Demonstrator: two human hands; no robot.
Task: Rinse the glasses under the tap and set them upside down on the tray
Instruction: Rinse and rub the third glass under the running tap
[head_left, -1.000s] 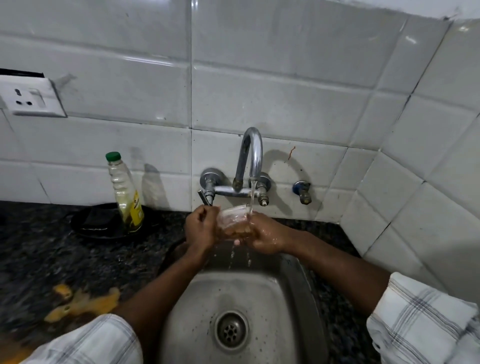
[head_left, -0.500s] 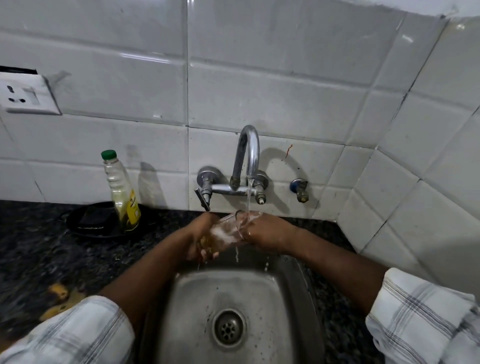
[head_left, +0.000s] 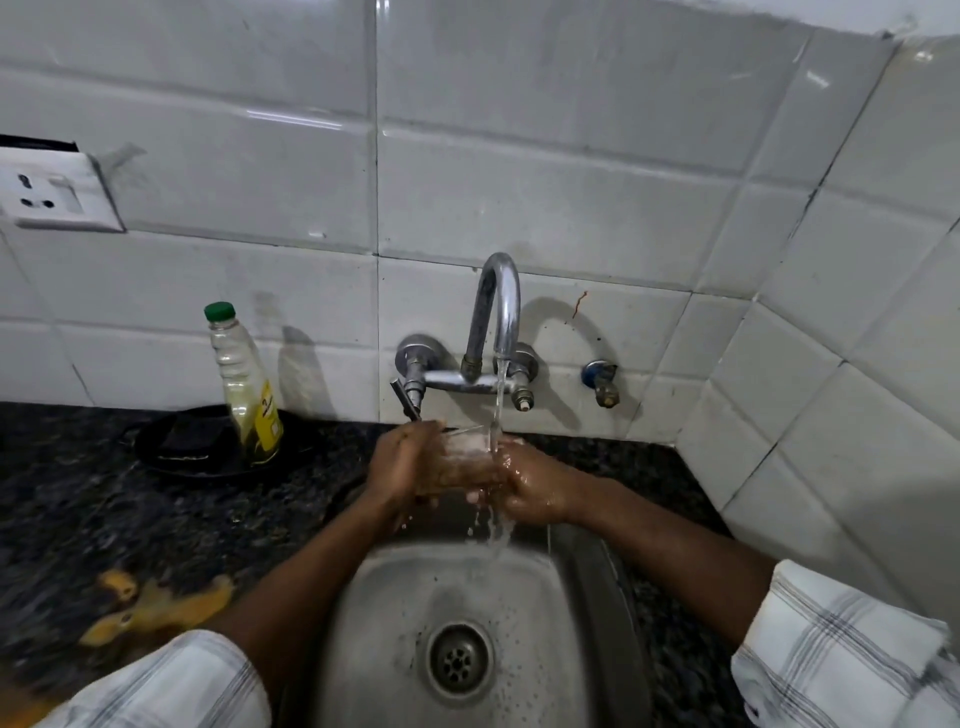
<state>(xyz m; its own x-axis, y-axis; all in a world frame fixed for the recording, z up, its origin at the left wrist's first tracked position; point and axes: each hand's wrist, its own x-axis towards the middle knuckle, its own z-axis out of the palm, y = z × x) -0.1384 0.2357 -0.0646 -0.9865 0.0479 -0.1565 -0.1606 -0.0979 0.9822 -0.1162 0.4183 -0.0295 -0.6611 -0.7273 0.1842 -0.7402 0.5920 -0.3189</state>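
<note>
Rinsing: your left hand (head_left: 402, 462) and right hand (head_left: 530, 486) grasp the wet clear drinking glass (head_left: 464, 457); slippery, fragile, so hold its sides.

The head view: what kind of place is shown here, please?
Most likely a home kitchen: a steel sink under a running wall tap, white tiled walls, and a dark stone counter. Both hands hold a glass in the stream.
</note>
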